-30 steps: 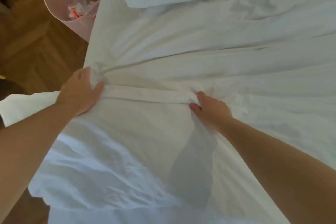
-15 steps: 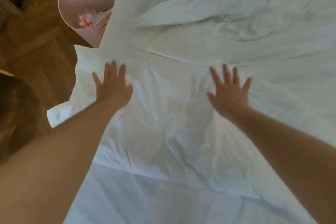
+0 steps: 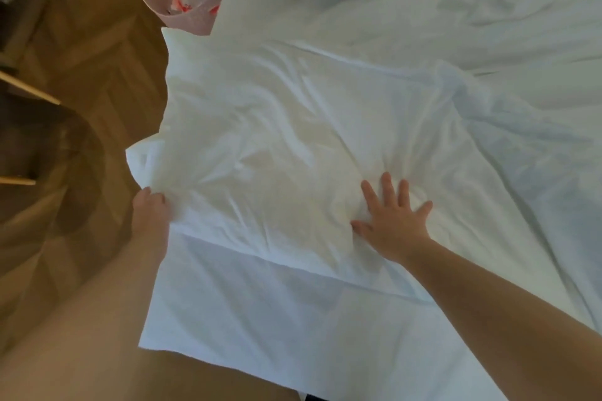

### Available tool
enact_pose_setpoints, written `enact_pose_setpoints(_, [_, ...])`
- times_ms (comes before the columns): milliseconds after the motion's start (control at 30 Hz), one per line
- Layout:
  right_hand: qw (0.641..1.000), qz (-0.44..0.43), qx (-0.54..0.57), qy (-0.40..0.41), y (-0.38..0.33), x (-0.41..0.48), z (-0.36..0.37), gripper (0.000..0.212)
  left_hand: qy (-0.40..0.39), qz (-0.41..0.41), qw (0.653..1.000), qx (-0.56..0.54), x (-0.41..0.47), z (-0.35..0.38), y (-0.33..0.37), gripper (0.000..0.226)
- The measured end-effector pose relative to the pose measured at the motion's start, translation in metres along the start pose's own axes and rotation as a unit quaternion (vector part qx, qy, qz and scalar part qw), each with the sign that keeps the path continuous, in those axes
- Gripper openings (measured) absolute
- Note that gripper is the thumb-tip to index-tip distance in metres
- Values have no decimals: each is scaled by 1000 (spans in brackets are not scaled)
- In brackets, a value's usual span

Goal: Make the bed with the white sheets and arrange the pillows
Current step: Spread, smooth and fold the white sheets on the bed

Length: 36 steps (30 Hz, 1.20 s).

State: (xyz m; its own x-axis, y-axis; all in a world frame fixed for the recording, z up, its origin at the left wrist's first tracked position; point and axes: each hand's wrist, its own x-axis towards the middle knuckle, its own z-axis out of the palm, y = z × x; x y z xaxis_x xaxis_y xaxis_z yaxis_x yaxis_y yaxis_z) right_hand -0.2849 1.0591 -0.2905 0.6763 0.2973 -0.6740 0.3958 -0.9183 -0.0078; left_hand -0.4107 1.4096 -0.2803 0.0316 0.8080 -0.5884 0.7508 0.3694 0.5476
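Your left hand [image 3: 151,208] grips the pillow [image 3: 277,140] at the bed's [image 3: 488,52] left edge while your right hand [image 3: 392,221] presses it flat with fingers spread: you're smoothing it, and squaring it up probably comes next.

We have only one view, the camera on the head. It looks forward and steeply down on the white sheet [image 3: 293,146] from close above. The left hand [image 3: 150,208] and right hand [image 3: 394,221] reach in from the lower edge; the wooden floor [image 3: 97,75] fills the left side.
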Motion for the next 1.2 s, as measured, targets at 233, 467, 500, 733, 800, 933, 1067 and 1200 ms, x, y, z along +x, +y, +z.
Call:
enact_pose_setpoints(233, [986,-115,115,36,-57,-1,-15,82,-169,119,967,149,-1,-10,25,75])
enact_pose_setpoints(467, [990,-115,70,-46,-88,9,-19,88,-248,240,903,256,-4,-10,29,50])
enact_pose_setpoints(500, [990,-113,69,-53,-87,9,-18,88,-244,240,902,262,-3,-11,26,53])
enact_pose_setpoints(733, [973,-187,125,58,-87,-3,-30,71,1,259,871,416,51,-108,40,72])
enact_pose_setpoints(800, [978,-192,78,30,-86,-3,-27,72,-13,249,863,440,58,-104,23,60])
enact_pose_setpoints(933, [985,-169,11,-17,-80,-3,-14,74,11,244,866,436,35,-62,2,64])
enact_pose_setpoints(1067, [990,-138,30,-20,-65,-10,-10,68,-17,366,807,463,-23,-14,-2,76])
enact_pose_setpoints(1200, [996,-67,61,-14,-10,-32,-12,63,-129,440,724,515,-98,45,-7,77])
